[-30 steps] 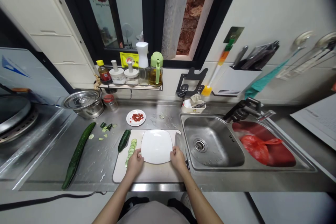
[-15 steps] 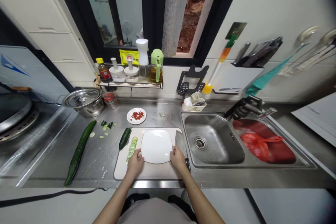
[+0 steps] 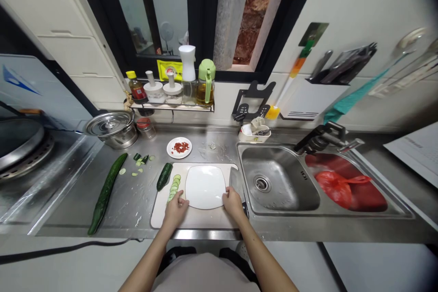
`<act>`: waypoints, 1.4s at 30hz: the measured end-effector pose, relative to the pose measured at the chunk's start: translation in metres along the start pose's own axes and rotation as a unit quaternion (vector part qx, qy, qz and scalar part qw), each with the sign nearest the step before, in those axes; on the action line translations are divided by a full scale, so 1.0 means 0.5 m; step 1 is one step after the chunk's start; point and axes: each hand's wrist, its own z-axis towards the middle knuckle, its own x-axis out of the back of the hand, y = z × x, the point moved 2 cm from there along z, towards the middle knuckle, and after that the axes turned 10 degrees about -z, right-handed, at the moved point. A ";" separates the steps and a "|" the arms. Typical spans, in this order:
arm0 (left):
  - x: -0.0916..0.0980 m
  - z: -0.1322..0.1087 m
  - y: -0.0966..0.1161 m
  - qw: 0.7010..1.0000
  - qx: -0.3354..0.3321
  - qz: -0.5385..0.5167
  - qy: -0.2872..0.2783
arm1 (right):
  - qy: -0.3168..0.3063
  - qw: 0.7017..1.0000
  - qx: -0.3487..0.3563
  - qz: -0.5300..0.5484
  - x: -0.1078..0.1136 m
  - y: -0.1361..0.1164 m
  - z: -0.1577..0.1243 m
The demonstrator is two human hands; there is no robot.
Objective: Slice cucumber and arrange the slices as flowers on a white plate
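Plate (image 3: 205, 187), white and squarish with bowed sides, lies over the middle of the cutting board (image 3: 205, 220); cannot tell whether it rests on the board or is held just above it.

Your right hand (image 3: 233, 203) is at the board's right side, fingers grasping the plate's right rim. Your left hand (image 3: 175, 212) is over the board's left half, thumb at the plate's near-left edge and index finger apart from the thumb; cannot tell whether these fingers are gripping the plate or merely touching it.

On the board's left part you have a row of overlapping cucumber slices (image 3: 175, 183), running toward you as far as your left hand. A short cucumber piece (image 3: 164, 176) lies across the board's far-left edge. Along the board's right edge is a knife (image 3: 236, 179), blade away from you, black handle toward you, partly hidden by your right hand.

Left of the board, on the steel desk (image 3: 130, 212), you have a long whole cucumber (image 3: 107, 195), placed lengthwise and slanting. Between it and the board, farther from you, are scattered cucumber scraps (image 3: 138, 161). Just beyond the board is a small dish (image 3: 169, 148) with chopped red bits (image 3: 181, 147). Well beyond the board to its left: a lidded pot (image 3: 118, 137) and a jar (image 3: 147, 130) with a red lid. To the board's right: a double sink (image 3: 285, 198), with a red bag (image 3: 335, 189) in its farther basin.
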 end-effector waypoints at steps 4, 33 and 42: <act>0.034 -0.009 0.003 0.998 -0.028 0.058 0.029 | 0.004 1.000 -0.002 -0.017 0.012 -0.002 -0.007; 0.082 -0.003 -0.063 0.978 -0.001 0.179 0.105 | 0.032 0.998 0.016 -0.050 0.016 0.001 -0.011; 0.085 -0.006 -0.067 0.981 0.004 0.164 0.105 | 0.099 0.987 0.037 -0.122 0.116 -0.102 0.187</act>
